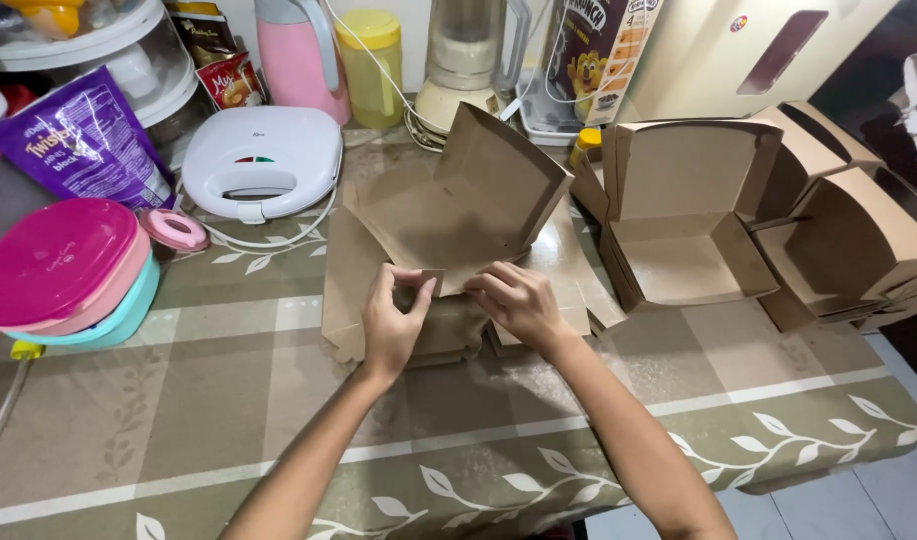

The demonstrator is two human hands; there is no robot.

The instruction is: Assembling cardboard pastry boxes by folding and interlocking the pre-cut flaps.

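Observation:
A half-folded brown cardboard box (468, 195) lies on a pile of flat cardboard blanks (350, 275) in the middle of the table. Its far walls stand up and its near edge points toward me. My left hand (393, 320) pinches a small tab at that near edge between thumb and fingers. My right hand (518, 300) grips the same edge just to the right, fingers curled over the card.
Nested folded boxes (678, 215) stand to the right, with more boxes (858, 245) at the table's right end. A white sandwich maker (263, 155), pink and teal lidded tubs (63, 270), a pink jug (298, 55), a yellow jug and a blender (463, 60) line the back and left.

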